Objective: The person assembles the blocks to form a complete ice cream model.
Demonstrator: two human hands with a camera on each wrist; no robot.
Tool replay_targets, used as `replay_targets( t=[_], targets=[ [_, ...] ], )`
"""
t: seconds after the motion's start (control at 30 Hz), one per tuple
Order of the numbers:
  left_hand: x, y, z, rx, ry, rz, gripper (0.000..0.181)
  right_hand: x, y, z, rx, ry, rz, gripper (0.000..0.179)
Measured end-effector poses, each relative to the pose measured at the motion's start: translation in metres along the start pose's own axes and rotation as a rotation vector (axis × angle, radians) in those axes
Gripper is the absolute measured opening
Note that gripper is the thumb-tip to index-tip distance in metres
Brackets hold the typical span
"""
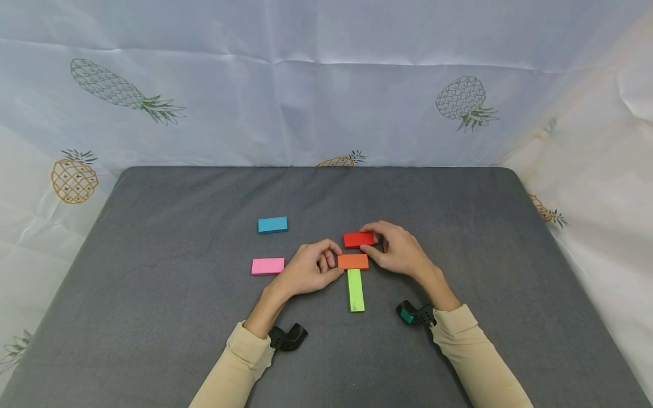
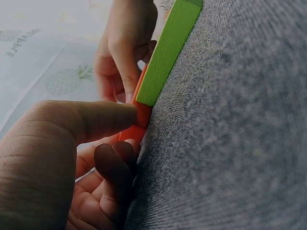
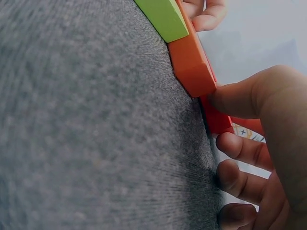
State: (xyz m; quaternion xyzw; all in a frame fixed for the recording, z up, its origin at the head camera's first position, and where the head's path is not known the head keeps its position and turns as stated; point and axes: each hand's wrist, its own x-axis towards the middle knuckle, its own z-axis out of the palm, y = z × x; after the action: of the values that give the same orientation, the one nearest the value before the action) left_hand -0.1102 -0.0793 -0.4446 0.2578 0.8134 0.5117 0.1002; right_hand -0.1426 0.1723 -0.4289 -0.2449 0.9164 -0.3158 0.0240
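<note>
Gray cloth-covered table (image 1: 178, 317), one person in tan sleeves, both hands at work over small wooden blocks. The red block (image 1: 353, 241) sits a little right of the table's middle, just beyond the orange block (image 1: 354, 261) as the person faces it.

Key relation: red and orange lie almost parallel, long axes running side to side across the table. Only a narrow strip of cloth shows between them. Red is offset slightly toward the person's right, so its right end pokes out past orange's.

Right hand (image 1: 394, 246): nearer to red, coming in from the right. Thumb on the near side, forefinger on the far side; a narrow pinch on the block's right end. The thumb fits into the slot between red and orange, close by orange's right end.

Left hand (image 1: 310, 266): comes in from the left and pinches orange by its left end, thumb near, forefinger far, the other fingers curled beneath. How firm the hold is, I cannot tell.

Green block (image 1: 355, 290): long axis turned the other way, running toward the person. Its far end appears to meet orange's near side about midway, making a T.

Off to the left, apart from this group: pink block (image 1: 267, 266), just beside the left hand; blue block (image 1: 272, 225), farther back. Both lie lengthwise side to side.
</note>
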Motion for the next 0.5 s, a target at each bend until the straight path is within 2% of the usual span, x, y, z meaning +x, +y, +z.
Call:
replay_targets(
  t=[0.5],
  targets=[
    [0.0002, -0.0011, 0.0010, 0.009, -0.003, 0.001, 0.022, 0.0005, 0.0048, -0.0021, 0.051, -0.023, -0.009, 0.035]
  ],
)
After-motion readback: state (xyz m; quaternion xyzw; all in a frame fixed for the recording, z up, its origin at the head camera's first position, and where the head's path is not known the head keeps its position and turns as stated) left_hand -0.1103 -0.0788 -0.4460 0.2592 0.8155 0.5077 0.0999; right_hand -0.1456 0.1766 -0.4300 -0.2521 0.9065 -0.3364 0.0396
